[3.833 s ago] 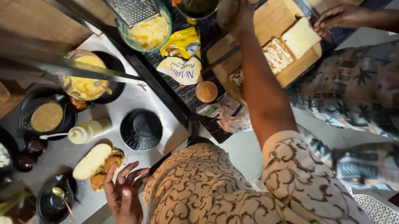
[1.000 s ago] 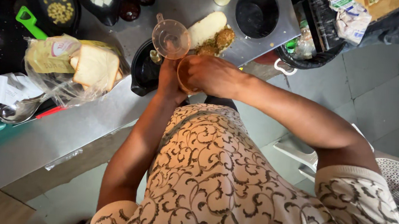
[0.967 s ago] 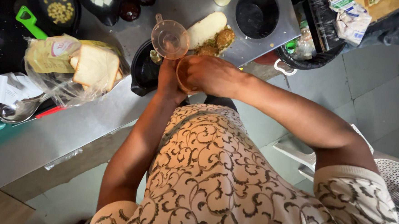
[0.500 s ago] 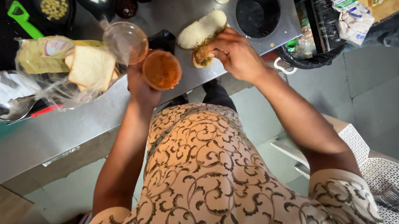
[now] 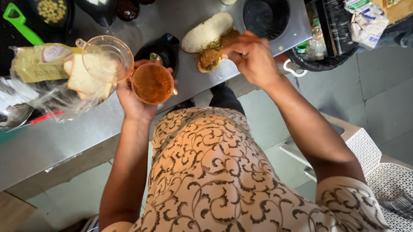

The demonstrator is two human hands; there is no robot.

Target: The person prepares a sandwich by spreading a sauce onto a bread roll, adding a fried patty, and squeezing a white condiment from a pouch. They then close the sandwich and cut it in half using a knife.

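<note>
Since half a second ago, right hand (image 5: 251,57) has pinched filling onto the split bun (image 5: 209,36), while left hand (image 5: 134,100) grips an open, tilting cup of orange-brown chutney (image 5: 152,83) that could spill.

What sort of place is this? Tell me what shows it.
Probably a street-food or snack stall: a steel counter crowded with topping bowls, a bag of sliced bread, and a filled bun that the right hand is dressing.

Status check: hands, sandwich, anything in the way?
Left hand holds open spice jar and lid. Right hand pinches over filled bun. Nothing blocking.
</note>
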